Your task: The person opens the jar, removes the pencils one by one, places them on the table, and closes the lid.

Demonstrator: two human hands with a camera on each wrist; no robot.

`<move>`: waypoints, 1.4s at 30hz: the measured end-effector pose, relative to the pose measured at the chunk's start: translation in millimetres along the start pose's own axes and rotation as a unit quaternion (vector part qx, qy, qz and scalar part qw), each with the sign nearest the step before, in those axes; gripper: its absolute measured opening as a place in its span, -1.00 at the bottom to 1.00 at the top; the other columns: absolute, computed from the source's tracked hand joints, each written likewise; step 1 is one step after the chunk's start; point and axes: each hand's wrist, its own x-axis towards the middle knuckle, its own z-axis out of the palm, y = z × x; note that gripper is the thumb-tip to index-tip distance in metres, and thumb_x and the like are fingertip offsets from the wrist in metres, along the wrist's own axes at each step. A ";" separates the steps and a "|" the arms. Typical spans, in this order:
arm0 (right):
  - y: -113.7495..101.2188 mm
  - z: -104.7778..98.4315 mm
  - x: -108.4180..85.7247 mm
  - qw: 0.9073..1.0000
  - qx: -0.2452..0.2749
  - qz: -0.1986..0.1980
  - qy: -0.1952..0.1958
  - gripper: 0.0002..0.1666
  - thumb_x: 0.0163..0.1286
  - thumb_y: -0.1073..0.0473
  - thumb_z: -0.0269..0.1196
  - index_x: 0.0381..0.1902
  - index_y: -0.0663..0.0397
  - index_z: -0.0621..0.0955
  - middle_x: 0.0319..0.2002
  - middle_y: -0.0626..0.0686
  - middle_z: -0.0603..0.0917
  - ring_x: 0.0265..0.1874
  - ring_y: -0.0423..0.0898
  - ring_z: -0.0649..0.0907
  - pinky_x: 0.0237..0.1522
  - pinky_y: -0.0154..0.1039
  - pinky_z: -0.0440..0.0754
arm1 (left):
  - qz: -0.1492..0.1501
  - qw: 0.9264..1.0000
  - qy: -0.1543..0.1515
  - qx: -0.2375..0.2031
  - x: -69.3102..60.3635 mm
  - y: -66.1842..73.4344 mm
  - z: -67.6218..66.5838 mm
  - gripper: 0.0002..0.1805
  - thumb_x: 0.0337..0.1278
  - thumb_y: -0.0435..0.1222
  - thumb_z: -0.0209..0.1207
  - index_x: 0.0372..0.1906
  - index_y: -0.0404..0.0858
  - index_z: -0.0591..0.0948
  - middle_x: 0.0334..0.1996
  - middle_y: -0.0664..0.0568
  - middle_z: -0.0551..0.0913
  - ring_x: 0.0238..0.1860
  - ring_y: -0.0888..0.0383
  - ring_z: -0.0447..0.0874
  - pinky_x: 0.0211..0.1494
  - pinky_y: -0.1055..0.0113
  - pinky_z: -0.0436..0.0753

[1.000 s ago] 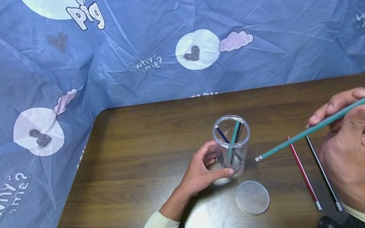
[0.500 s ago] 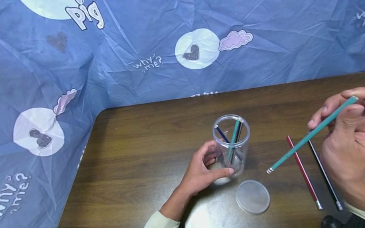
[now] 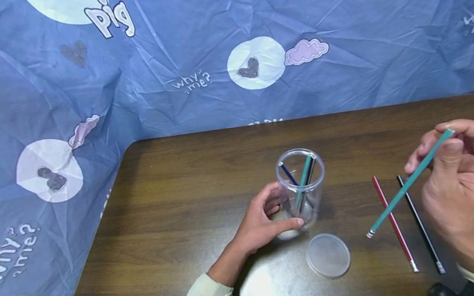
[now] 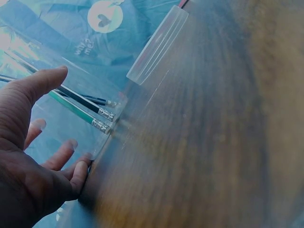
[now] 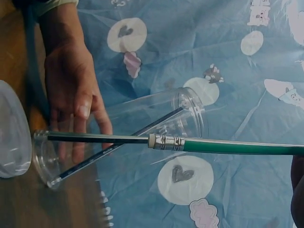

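Observation:
A clear plastic jar (image 3: 318,196) stands upright on the table, its mouth uncovered. Inside lean a dark blue pencil (image 3: 288,174), a green pencil (image 3: 303,181) and a black pencil (image 3: 310,172), eraser ends down. My left hand (image 3: 257,221) holds the jar low on its left side, with thumb and fingers around it. Pinched in my right hand (image 3: 464,182), a second green pencil (image 3: 409,182) slants in the air to the right of the jar, its eraser end pointing down and left. The right wrist view shows this pencil's eraser (image 5: 166,142) in front of the jar.
A translucent round lid (image 3: 328,255) lies on the brown wooden table (image 3: 180,205) just in front of the jar. Below the raised pencil, a red pencil (image 3: 395,226) and a black pencil (image 3: 421,226) lie side by side. Blue printed cloth (image 3: 178,31) hangs behind.
My right hand has shifted a little left. The green pencil in it has tilted steeper, its eraser end swinging down and to the right. The left hand and jar stay put.

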 end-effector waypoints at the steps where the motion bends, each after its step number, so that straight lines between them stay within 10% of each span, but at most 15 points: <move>1: 0.0 -0.7 -0.2 1.000 -0.003 0.001 -0.003 -0.52 0.28 0.28 0.38 -0.26 0.67 0.40 -0.59 0.25 0.46 -0.77 -0.06 0.50 -0.69 -0.38 0.53 | 0.000 1.000 0.000 0.001 0.0 -0.1 -0.1 -0.23 -0.18 -0.45 0.52 0.25 -0.24 0.46 0.17 -0.11 0.57 0.20 -0.01 0.55 0.30 0.15 0.48; 21: 5.8 -24.6 -2.6 0.991 -0.093 0.080 -0.060 -0.88 0.43 0.50 0.10 -0.16 0.56 0.47 -0.54 0.18 0.52 -0.73 -0.13 0.52 -0.66 -0.39 0.53 | -0.001 1.000 0.003 0.005 -0.6 0.0 -0.5 -0.23 -0.18 -0.43 0.52 0.25 -0.23 0.46 0.18 -0.10 0.57 0.21 0.01 0.55 0.30 0.16 0.48; 42: 8.5 -46.5 -3.0 0.963 -0.222 0.102 -0.115 -0.81 0.43 0.48 0.12 -0.13 0.65 0.53 -0.52 0.08 0.60 -0.72 -0.24 0.59 -0.68 -0.47 0.53 | 0.008 1.000 0.007 0.002 -1.8 1.8 0.4 -0.24 -0.17 -0.46 0.51 0.24 -0.27 0.46 0.16 -0.13 0.59 0.20 0.01 0.56 0.30 0.14 0.48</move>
